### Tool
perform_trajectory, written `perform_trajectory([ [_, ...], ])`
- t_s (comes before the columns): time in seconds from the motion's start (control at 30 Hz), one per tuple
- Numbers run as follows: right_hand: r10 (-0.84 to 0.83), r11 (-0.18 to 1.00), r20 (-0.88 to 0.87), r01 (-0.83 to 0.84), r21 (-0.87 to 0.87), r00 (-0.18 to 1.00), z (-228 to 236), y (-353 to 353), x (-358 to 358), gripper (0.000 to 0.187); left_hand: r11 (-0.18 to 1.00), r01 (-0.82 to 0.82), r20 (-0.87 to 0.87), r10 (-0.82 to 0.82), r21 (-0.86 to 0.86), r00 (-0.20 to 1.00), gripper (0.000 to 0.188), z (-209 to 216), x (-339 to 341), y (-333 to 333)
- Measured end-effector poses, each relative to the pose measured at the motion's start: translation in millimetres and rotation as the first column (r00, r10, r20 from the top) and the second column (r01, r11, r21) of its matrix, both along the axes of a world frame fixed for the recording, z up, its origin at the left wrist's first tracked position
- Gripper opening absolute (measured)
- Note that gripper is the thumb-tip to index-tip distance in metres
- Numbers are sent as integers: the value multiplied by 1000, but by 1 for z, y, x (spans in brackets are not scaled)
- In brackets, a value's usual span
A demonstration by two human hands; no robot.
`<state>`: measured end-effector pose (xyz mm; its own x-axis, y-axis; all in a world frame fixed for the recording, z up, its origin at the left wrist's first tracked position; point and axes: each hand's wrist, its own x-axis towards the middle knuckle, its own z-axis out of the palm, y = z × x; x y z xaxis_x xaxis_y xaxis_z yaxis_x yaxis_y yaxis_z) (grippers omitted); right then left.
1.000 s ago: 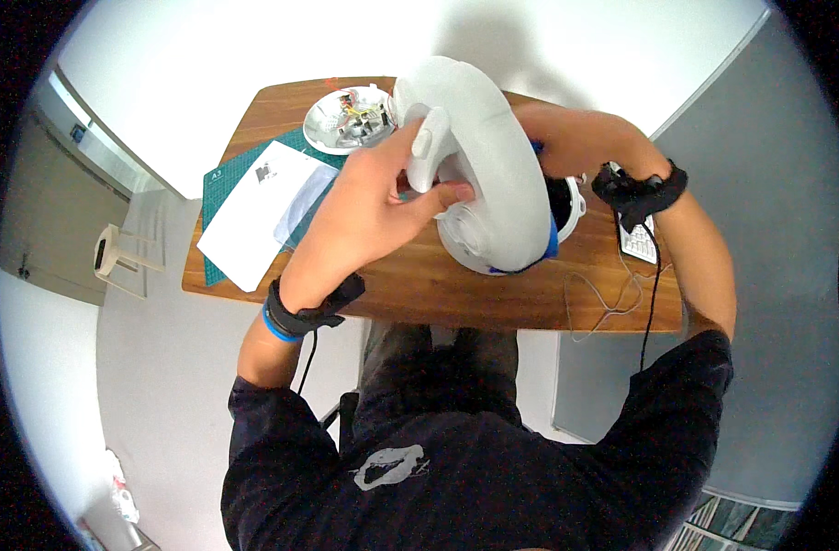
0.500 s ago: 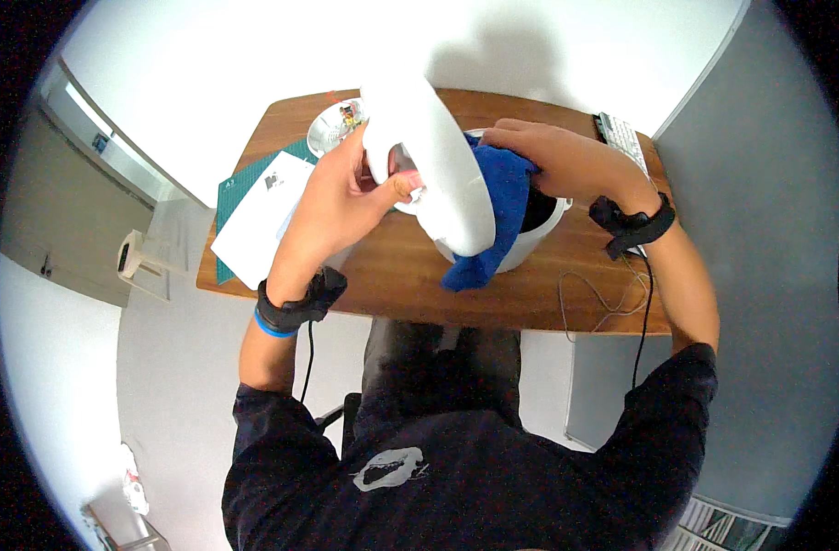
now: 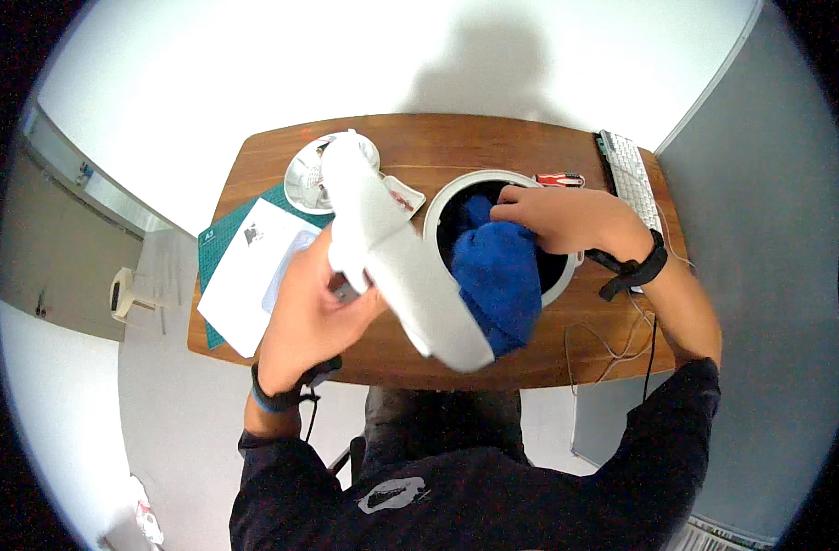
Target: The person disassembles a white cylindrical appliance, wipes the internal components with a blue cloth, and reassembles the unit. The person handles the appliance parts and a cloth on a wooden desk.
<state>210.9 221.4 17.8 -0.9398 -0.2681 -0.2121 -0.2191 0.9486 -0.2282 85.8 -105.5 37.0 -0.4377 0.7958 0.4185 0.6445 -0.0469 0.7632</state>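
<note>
My left hand (image 3: 309, 317) grips a white, curved, lid-like plastic part (image 3: 410, 285), tilted in front of me over the table. A blue cloth (image 3: 500, 285) is bunched in my right hand (image 3: 571, 218), fingers closed on its upper part. The cloth hangs over the near side of a round white pot (image 3: 435, 207) with a dark inside, and part of it lies within the opening. The lower right end of the white part overlaps the cloth in view; whether they touch I cannot tell.
A shiny round dish (image 3: 300, 184) stands at the back left, beside a small white tray (image 3: 406, 195). White paper (image 3: 240, 285) lies on a green cutting mat (image 3: 219, 241). A red-handled tool (image 3: 559, 180) and a keyboard (image 3: 632, 179) are on the right, with loose cables (image 3: 612, 354) nearer.
The white part has moved down and left and turned, exposing more of the pot. My right hand and the cloth are lower in view, and the cloth is bunched more tightly.
</note>
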Motion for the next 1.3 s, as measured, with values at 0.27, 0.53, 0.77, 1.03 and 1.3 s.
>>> perform_trajectory([
  [0.27,50,990,511,-112,90,858,6,-27,-18,63,992,46,-45,-51,-113,998,51,2,-22,-9],
  [0.53,-83,976,514,-34,214,854,37,-46,-37,30,986,143,63,-138,-83,988,50,-14,-45,-20],
  [0.77,-39,963,12,35,268,999,27,-37,-25,35,995,81,26,-80,-57,996,45,-16,-55,-24],
  [1.03,123,987,568,-159,13,814,8,-39,-33,65,979,179,-5,-181,-101,983,57,-13,-67,-21],
  [1.3,304,952,-14,-304,-43,953,0,-20,-49,40,963,239,-82,-250,-127,965,62,0,-75,33],
])
